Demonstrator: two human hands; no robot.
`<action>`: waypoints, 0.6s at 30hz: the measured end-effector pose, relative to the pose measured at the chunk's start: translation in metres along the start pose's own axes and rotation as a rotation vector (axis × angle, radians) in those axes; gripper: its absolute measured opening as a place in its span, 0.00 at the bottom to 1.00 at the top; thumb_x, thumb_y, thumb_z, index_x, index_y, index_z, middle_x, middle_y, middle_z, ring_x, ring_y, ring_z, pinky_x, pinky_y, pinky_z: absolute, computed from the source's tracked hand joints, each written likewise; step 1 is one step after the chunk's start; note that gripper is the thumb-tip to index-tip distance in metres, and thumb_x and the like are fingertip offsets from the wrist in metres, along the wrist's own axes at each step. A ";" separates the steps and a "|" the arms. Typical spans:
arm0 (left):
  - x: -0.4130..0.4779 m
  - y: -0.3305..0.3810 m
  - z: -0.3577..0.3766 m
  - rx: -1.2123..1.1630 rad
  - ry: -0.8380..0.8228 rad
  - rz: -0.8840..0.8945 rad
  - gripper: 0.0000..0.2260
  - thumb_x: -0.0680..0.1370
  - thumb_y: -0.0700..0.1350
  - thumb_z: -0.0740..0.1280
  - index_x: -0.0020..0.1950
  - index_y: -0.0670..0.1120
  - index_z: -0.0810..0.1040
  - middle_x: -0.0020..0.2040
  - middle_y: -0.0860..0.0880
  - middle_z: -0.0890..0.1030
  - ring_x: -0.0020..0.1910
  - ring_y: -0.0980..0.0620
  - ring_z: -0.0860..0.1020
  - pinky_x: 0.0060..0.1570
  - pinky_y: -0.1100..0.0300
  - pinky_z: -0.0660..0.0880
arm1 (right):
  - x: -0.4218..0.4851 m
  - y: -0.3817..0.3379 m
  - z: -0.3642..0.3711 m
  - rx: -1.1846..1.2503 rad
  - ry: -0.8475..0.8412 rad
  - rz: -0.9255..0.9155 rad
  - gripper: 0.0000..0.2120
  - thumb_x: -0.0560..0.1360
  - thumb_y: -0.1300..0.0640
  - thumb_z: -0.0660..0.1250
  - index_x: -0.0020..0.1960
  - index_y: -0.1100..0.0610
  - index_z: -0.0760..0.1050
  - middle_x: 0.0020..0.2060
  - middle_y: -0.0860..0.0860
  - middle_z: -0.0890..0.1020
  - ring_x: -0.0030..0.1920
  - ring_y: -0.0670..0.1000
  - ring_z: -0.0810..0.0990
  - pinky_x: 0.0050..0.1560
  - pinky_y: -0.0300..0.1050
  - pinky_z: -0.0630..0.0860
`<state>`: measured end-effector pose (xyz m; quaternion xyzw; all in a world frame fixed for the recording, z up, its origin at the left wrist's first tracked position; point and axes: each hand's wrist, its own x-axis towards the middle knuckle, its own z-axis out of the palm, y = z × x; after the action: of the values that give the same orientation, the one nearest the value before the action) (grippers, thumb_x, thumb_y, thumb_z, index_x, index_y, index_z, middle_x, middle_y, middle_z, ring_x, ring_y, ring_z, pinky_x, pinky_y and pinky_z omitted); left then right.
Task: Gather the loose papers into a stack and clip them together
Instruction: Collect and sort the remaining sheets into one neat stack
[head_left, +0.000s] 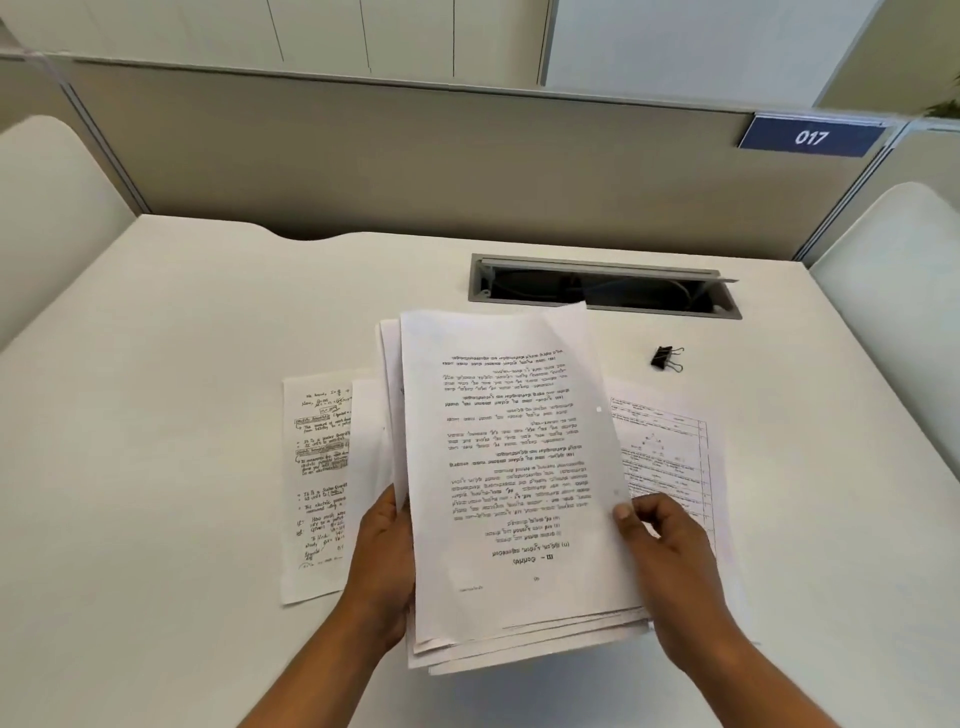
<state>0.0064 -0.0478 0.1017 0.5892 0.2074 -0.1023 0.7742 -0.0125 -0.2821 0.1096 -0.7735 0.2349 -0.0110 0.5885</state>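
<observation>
An uneven stack of printed papers (511, 467) is held up above the white desk, its top sheet showing upside-down text. My left hand (382, 561) grips the stack's left edge. My right hand (665, 551) grips the right edge with the thumb on the top sheet. A handwritten sheet (314, 483) lies flat on the desk to the left, partly hidden by the stack. A printed sheet with a table (667, 452) lies on the right under my right hand. A black binder clip (666, 358) sits on the desk beyond the papers to the right.
A grey cable slot (605, 286) is set into the white desk (156, 415) behind the papers. A beige partition with a blue "017" sign (811, 137) closes off the back. Neighbouring desks show at both sides.
</observation>
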 end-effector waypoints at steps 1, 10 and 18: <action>0.000 0.001 0.000 -0.005 -0.007 0.004 0.08 0.83 0.46 0.65 0.57 0.49 0.83 0.50 0.46 0.88 0.48 0.45 0.87 0.48 0.47 0.84 | 0.000 0.000 -0.001 0.005 0.003 -0.002 0.08 0.78 0.56 0.67 0.42 0.57 0.77 0.39 0.50 0.85 0.40 0.54 0.82 0.42 0.52 0.77; -0.001 0.002 0.003 -0.060 0.008 0.007 0.11 0.83 0.50 0.62 0.58 0.49 0.82 0.53 0.48 0.88 0.50 0.48 0.87 0.48 0.52 0.83 | -0.002 -0.003 -0.004 0.035 0.040 -0.070 0.07 0.72 0.63 0.75 0.40 0.59 0.76 0.33 0.49 0.84 0.30 0.43 0.79 0.33 0.37 0.75; -0.005 0.006 0.000 0.033 -0.060 0.045 0.10 0.83 0.43 0.63 0.60 0.49 0.81 0.53 0.50 0.88 0.51 0.48 0.87 0.47 0.52 0.84 | 0.001 -0.011 -0.014 0.188 -0.240 0.051 0.11 0.78 0.59 0.68 0.60 0.52 0.79 0.48 0.52 0.88 0.48 0.55 0.87 0.51 0.54 0.82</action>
<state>0.0046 -0.0469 0.1089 0.6030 0.1691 -0.1061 0.7724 -0.0119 -0.2926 0.1237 -0.7047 0.1804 0.0745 0.6821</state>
